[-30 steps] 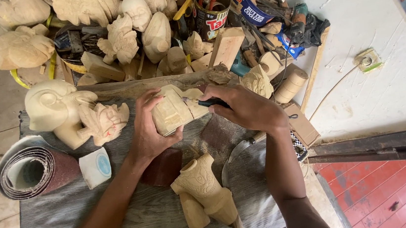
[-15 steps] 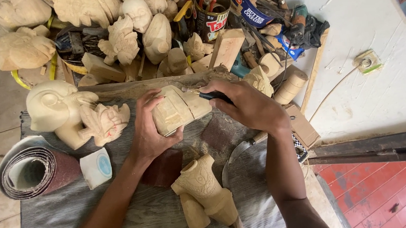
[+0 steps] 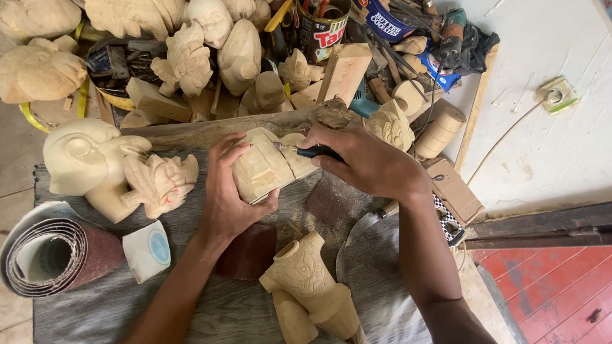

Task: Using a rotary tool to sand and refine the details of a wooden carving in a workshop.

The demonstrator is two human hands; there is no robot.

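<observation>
- Between the two sets of fingers sat the carved wooden block (image 3: 267, 167), a pale, partly worked piece held just above the grey cloth (image 3: 210, 338) covering the tabletop.
- The left hand (image 3: 228, 198) had its fingers clenched round the block's near-left side, thumb underneath and fingertips over the top edge.
- The right hand (image 3: 369, 164) had its fingers closed on a dark-handled carving tool (image 3: 310, 151), its tip touching the block's upper right face.
- The block's long axis ran slantwise, from low beside the left fingers up toward the right fingers, so the tool met it from the right end; both hands were touching or all but touching it, the left one bearing it.
- Just below the fingers lay a carved wooden torso (image 3: 308, 288) on its side, and a curved metal blade (image 3: 360, 232) lay under the right wrist.
- Left of the left fingers stood a pale carved head (image 3: 88, 159) and a smaller carved mask figure (image 3: 161, 184); nearer the edge lay a sandpaper roll (image 3: 56, 252) and a small white pad (image 3: 147, 251).
- Compared with a second before, the block looked slightly turned in the left fingers and the tool tip had shifted a little along its face; everything else on the cloth lay as it had.
</observation>
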